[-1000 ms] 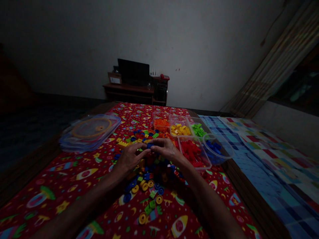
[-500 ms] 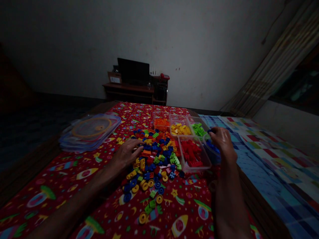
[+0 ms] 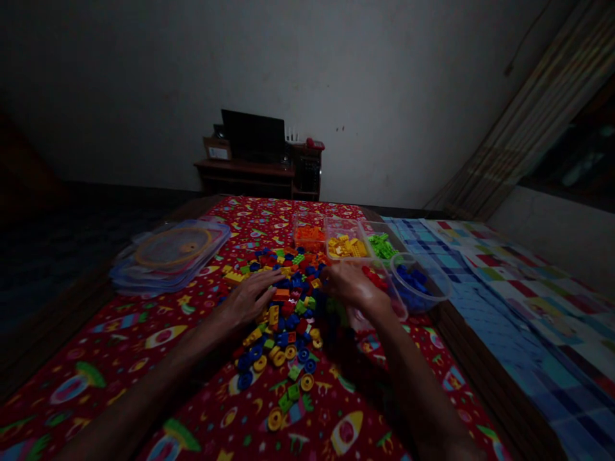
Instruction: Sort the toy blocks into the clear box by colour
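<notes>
A mixed pile of toy building bricks (image 3: 288, 320) in several colours lies on the red patterned tablecloth (image 3: 202, 397). My left hand (image 3: 252, 294) rests at the pile's left side, fingers stretched over the bricks and holding nothing visible. Over the pile's right side is my right hand (image 3: 353, 285), its fingers bent down towards the bricks. Its fingertips are in shadow, so a hold cannot be made out. Just beyond that hand stands a clear container of red bricks (image 3: 375, 276), partly hidden by it. A round tub (image 3: 444, 291) with blue bricks is to its right.
Behind are clear containers of orange bricks (image 3: 310, 235), yellow bricks (image 3: 346, 246) and green bricks (image 3: 382, 246). Stacked plastic lids (image 3: 168, 256) lie at the left. A monitor (image 3: 253, 137) stands on a desk by the wall. A checked bed cover (image 3: 504, 320) spreads at the right.
My right hand has moved left from above the blue tub to the right side of the pile, leaving the blue bricks in view. My left hand has stayed nearly in place.
</notes>
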{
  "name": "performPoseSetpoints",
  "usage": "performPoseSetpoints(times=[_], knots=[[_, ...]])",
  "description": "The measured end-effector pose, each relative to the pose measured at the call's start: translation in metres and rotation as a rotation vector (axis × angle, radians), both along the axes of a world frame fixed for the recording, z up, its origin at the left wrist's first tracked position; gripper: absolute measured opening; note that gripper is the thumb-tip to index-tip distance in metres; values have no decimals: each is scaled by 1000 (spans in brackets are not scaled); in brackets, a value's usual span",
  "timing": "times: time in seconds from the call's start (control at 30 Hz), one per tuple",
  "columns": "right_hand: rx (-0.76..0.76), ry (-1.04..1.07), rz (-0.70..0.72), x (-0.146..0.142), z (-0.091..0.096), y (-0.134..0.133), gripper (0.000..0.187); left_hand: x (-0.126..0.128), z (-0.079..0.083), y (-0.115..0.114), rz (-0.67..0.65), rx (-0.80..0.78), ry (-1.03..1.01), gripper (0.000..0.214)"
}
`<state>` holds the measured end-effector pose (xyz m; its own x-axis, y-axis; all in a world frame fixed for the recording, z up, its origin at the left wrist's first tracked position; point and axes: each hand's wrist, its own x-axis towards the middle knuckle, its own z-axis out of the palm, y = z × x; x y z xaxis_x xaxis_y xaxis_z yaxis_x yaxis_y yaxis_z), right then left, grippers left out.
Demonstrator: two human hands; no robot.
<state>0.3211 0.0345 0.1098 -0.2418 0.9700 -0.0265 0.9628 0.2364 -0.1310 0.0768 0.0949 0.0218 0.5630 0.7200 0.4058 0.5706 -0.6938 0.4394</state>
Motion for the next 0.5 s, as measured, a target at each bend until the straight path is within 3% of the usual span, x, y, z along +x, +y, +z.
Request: performPoseSetpoints(times=[0.13, 0.5], knots=[[92, -117, 62, -30, -21, -12, 24, 3, 0, -1, -21, -2, -25, 42], [143, -94, 157, -23, -27, -13, 15, 4, 4, -2, -51, 13, -57, 30]])
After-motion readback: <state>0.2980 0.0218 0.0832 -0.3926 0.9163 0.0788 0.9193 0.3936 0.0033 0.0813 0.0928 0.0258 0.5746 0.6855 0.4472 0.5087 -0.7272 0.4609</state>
